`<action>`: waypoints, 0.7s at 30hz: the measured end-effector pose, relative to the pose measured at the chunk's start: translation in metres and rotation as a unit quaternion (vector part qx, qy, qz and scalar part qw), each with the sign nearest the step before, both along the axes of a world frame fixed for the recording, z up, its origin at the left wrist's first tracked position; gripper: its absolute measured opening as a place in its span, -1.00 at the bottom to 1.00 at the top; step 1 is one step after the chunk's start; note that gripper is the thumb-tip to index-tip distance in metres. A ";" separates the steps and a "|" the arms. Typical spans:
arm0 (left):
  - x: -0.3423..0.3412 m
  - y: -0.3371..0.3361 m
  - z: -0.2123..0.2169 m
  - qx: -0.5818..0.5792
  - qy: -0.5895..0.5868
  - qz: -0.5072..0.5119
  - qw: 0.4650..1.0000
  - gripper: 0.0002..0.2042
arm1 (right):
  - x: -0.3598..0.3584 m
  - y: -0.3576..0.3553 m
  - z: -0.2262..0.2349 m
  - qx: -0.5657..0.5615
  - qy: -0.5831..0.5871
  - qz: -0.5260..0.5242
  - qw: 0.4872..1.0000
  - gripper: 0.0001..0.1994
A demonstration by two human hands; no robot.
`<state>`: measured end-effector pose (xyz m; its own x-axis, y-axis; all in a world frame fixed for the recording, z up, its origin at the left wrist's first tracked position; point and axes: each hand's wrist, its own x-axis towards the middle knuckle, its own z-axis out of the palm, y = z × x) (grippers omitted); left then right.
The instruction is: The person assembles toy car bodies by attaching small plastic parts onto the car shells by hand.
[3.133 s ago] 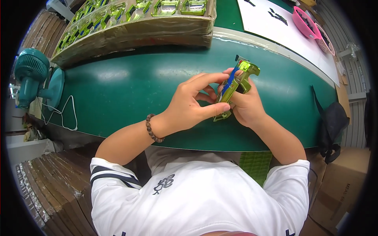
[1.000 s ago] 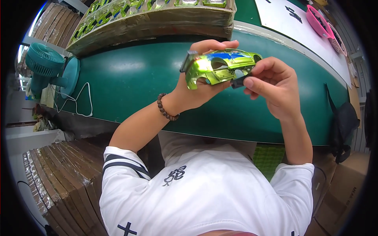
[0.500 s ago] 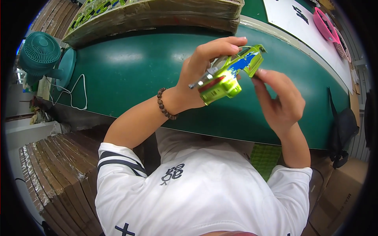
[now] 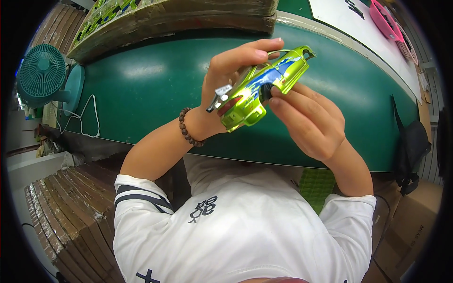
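Above the green table I hold a shiny lime-green toy car body (image 4: 250, 94) with a blue and white side pattern and a dark spoiler at its rear end. My left hand (image 4: 224, 78) wraps round it from the far left side, fingers over its top. The fingertips of my right hand (image 4: 311, 115) are pressed together at the near side of the car, by a wheel opening. A black round part (image 4: 267, 91), which looks like a wheel, sits there against those fingertips. My right fingers partly hide it.
A green table (image 4: 151, 94) spans the middle. At its far left stands a teal fan (image 4: 45, 75) with a white cable. A carton (image 4: 188, 23) of similar green parts lies at the back. A pink basket (image 4: 384, 21) is far right, a black bag (image 4: 413, 151) near right.
Both hands have shifted left with the car body, which has turned to show more of its side. My right fingers have moved in to the wheel opening, where a black round part now shows.
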<state>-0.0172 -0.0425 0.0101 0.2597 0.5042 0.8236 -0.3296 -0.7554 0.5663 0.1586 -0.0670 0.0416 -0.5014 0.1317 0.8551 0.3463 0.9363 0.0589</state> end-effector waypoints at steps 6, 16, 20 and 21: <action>0.000 -0.002 0.001 0.002 -0.001 0.003 1.000 -0.45 | -0.006 -0.004 -0.002 0.036 -0.004 -0.007 0.999 -0.73; 0.004 -0.009 -0.014 -0.007 0.007 0.062 0.998 -0.49 | -0.009 -0.010 0.004 -0.005 -0.011 -0.058 0.998 -0.70; 0.002 -0.013 -0.014 -0.004 0.027 0.072 0.997 -0.48 | -0.009 -0.014 0.004 -0.076 -0.043 -0.049 0.995 -0.69; 0.002 -0.013 -0.013 -0.023 0.028 0.072 0.997 -0.46 | -0.010 -0.011 0.002 -0.068 -0.038 -0.051 0.996 -0.73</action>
<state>-0.0151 -0.0557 -0.0026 0.2267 0.5764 0.7851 -0.1871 -0.7653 0.6159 0.1487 -0.0779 0.0433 -0.5417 0.2967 0.7864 0.4399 0.8974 -0.0356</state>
